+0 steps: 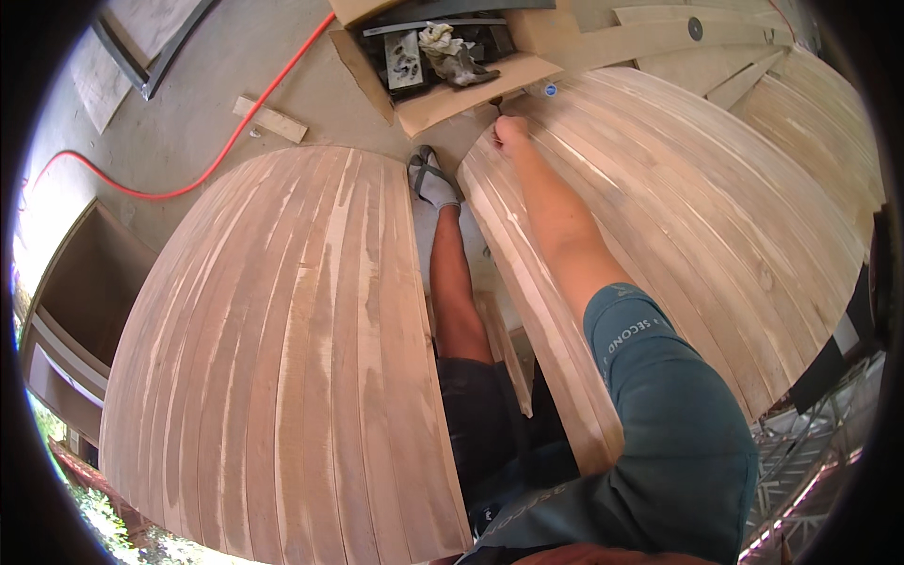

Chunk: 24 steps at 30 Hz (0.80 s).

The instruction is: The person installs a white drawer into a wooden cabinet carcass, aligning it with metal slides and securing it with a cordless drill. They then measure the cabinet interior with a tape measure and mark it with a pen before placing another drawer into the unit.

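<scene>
My right arm stretches far forward over the right-hand wooden panel (659, 207), which is made of long pale planks side by side. At the panel's far left corner my right hand (511, 134) is closed around a small tool with a dark end (497, 105); its kind is too small to make out. Just right of that hand lies a small blue round piece (551, 90). My left hand is out of view. To the left lies a second plank panel (282, 358), with light streaks along its seams.
Past my hand stands an open cardboard box (480, 92) holding a crumpled glove (452, 56) and dark items. A red hose (231, 141) curves over the floor near a short wood strip (270, 120). My leg (457, 282) reaches forward between the panels. A brown cabinet-like piece (89, 273) stands left.
</scene>
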Each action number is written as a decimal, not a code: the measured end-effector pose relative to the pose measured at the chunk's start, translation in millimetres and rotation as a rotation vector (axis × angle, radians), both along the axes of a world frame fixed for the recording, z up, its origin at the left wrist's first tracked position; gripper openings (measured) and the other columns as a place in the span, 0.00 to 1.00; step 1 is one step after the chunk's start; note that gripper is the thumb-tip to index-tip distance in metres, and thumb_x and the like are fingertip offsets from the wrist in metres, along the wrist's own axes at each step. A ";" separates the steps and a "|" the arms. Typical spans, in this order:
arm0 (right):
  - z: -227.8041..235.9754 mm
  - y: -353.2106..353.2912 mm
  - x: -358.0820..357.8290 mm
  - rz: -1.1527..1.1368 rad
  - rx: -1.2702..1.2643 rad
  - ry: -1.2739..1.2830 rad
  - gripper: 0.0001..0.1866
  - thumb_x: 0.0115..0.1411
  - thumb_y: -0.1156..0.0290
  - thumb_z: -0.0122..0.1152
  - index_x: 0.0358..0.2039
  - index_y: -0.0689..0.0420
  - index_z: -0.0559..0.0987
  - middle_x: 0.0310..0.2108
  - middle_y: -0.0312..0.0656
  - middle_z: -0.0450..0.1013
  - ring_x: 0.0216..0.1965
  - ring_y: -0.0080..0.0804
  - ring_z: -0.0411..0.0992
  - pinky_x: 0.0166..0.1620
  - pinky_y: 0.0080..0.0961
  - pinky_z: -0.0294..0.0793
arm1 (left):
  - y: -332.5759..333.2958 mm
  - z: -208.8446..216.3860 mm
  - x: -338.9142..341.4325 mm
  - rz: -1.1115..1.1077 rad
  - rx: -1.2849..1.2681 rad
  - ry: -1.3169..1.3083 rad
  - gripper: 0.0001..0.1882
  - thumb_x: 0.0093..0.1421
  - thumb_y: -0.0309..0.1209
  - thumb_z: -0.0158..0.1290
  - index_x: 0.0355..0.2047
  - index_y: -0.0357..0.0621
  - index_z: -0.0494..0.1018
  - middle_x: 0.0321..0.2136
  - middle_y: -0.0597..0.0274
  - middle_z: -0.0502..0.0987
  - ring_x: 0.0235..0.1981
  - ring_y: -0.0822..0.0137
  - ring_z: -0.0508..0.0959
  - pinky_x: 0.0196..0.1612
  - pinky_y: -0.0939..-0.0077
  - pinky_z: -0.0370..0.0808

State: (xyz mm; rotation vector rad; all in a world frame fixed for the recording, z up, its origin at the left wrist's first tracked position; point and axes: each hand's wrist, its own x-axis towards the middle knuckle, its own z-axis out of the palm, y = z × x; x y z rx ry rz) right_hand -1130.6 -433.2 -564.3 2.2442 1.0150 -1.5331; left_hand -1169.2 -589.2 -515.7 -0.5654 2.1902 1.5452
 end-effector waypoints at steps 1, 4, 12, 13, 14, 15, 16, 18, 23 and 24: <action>0.1 4.3 -5.3 -0.052 -0.015 0.018 0.07 0.63 0.70 0.50 0.34 0.59 0.76 0.26 0.44 0.74 0.25 0.36 0.74 0.26 0.38 0.73 | -6.5 -2.2 -3.0 -0.017 -0.008 0.006 0.11 0.66 0.31 0.52 0.27 0.37 0.73 0.24 0.63 0.74 0.27 0.71 0.69 0.33 0.73 0.69; -1.8 6.7 -5.4 -0.165 -0.052 0.020 0.08 0.64 0.70 0.50 0.39 0.58 0.75 0.31 0.46 0.75 0.29 0.37 0.75 0.29 0.38 0.75 | -2.1 5.9 -10.2 -0.037 -0.001 -0.031 0.11 0.67 0.31 0.51 0.30 0.36 0.74 0.27 0.63 0.75 0.29 0.71 0.71 0.35 0.73 0.70; 26.2 -25.5 -8.2 -0.064 0.048 -0.013 0.13 0.61 0.68 0.52 0.43 0.61 0.75 0.35 0.49 0.75 0.32 0.42 0.75 0.31 0.45 0.77 | -141.2 165.6 107.9 -0.127 -0.170 -0.147 0.13 0.64 0.34 0.54 0.28 0.35 0.76 0.27 0.61 0.79 0.28 0.70 0.75 0.34 0.69 0.73; 35.6 -29.2 -7.6 -0.077 0.105 -0.036 0.12 0.61 0.68 0.52 0.41 0.61 0.76 0.33 0.49 0.75 0.33 0.43 0.75 0.31 0.47 0.78 | -187.3 211.4 137.0 -0.151 -0.222 -0.228 0.14 0.63 0.35 0.55 0.27 0.35 0.76 0.26 0.61 0.79 0.28 0.69 0.76 0.33 0.68 0.73; 34.6 -25.1 1.0 0.131 0.118 -0.103 0.13 0.59 0.68 0.53 0.40 0.60 0.78 0.34 0.51 0.77 0.36 0.44 0.77 0.35 0.49 0.78 | -227.5 256.6 158.5 -0.192 -0.263 -0.314 0.14 0.63 0.35 0.55 0.27 0.35 0.77 0.26 0.60 0.80 0.27 0.69 0.76 0.33 0.68 0.73; 42.5 -18.8 3.6 0.347 0.126 -0.180 0.13 0.58 0.68 0.54 0.39 0.60 0.80 0.35 0.52 0.79 0.40 0.46 0.79 0.38 0.51 0.79 | -270.3 293.2 180.8 -0.211 -0.282 -0.382 0.14 0.62 0.35 0.56 0.26 0.35 0.77 0.25 0.60 0.80 0.27 0.69 0.76 0.32 0.67 0.73; 88.3 -26.0 -16.0 0.731 0.094 -0.151 0.15 0.56 0.68 0.54 0.41 0.59 0.82 0.40 0.52 0.79 0.45 0.47 0.78 0.43 0.49 0.78 | -314.6 322.1 205.2 -0.204 -0.312 -0.436 0.15 0.62 0.36 0.56 0.26 0.35 0.77 0.25 0.60 0.80 0.26 0.69 0.77 0.32 0.66 0.74; 233.5 -29.5 -64.1 1.233 -0.016 -0.133 0.22 0.53 0.68 0.56 0.50 0.56 0.82 0.52 0.49 0.77 0.56 0.44 0.75 0.55 0.37 0.75 | -397.1 362.1 253.1 -0.168 -0.287 -0.499 0.15 0.60 0.37 0.58 0.24 0.35 0.77 0.24 0.60 0.81 0.25 0.69 0.77 0.30 0.65 0.74; 436.5 1.3 -115.1 1.347 -0.042 -0.009 0.24 0.54 0.63 0.57 0.51 0.55 0.81 0.55 0.46 0.76 0.57 0.42 0.74 0.55 0.37 0.75 | -353.8 373.5 246.6 -0.582 -0.573 -0.104 0.17 0.55 0.38 0.59 0.23 0.31 0.77 0.22 0.48 0.81 0.24 0.49 0.81 0.31 0.57 0.75; 461.5 1.7 -116.5 1.395 0.056 0.048 0.24 0.54 0.62 0.58 0.51 0.55 0.81 0.54 0.47 0.76 0.56 0.43 0.75 0.54 0.38 0.75 | -348.4 381.8 244.7 -0.591 -0.573 -0.073 0.17 0.54 0.37 0.59 0.24 0.30 0.77 0.22 0.44 0.80 0.25 0.46 0.80 0.32 0.55 0.75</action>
